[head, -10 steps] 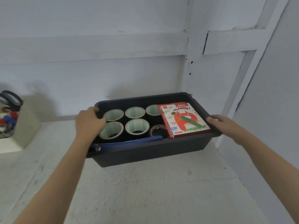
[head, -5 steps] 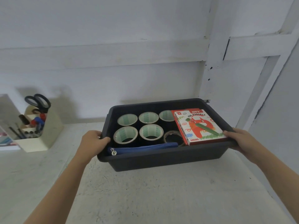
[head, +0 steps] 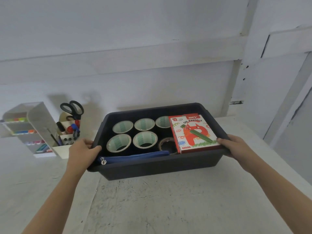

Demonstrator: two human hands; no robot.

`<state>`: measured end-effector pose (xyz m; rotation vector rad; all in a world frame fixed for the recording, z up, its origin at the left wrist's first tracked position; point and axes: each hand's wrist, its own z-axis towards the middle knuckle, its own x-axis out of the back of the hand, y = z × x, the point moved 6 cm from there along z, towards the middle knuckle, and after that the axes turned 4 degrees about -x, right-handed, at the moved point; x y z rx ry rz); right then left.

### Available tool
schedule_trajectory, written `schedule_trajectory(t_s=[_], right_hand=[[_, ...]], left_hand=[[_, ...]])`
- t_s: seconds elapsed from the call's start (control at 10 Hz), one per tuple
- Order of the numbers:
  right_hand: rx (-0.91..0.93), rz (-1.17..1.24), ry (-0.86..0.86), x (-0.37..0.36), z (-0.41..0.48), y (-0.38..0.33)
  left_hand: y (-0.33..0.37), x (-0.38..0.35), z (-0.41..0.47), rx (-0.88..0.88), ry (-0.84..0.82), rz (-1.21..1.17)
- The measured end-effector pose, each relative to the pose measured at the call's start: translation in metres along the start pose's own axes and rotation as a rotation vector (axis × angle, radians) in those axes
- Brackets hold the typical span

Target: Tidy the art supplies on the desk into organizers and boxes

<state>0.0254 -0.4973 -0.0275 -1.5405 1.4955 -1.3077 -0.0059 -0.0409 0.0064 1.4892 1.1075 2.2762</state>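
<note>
A black plastic bin [head: 160,168] sits on the white desk in front of me. Inside it stand several rolls of black tape [head: 119,143] with pale cores, a smaller brown tape roll [head: 166,144], a blue zip pouch [head: 135,157] along the near wall, and a red and white oil pastels box [head: 193,133] at the right. My left hand [head: 82,152] grips the bin's left rim, thumb over the edge. My right hand [head: 233,146] grips the right rim.
A cream desk organizer [head: 67,141] with scissors [head: 73,108], pens and markers stands to the left of the bin. Further left is a white tiered shelf [head: 25,127] with coloured supplies. A white wall runs behind and along the right.
The view has swung left, bringing the organizer and shelf into sight. The bin now lies nearer to me and the organizer, both hands still on its rims.
</note>
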Motion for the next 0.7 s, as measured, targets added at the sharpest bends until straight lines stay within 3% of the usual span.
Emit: schedule_trajectory(t_s=[0.3, 0.5, 0.6, 0.7], right_hand=[[-0.024, -0.032, 0.038, -0.043, -0.009, -0.003], [-0.061, -0.025, 0.055, -0.048, -0.016, -0.004], [-0.025, -0.064, 0.087, -0.049, -0.021, -0.010], [0.144, -0.179, 0.250, -0.038, -0.036, -0.032]], left_hand=[[-0.028, 0.023, 0.015, -0.019, 0.040, 0.007], [-0.042, 0.021, 0.017, 0.007, -0.030, -0.082], [-0.058, 0.033, 0.011, 0.018, -0.045, -0.201], [-0.094, 0.066, -0.002, 0.108, 0.042, -0.313]])
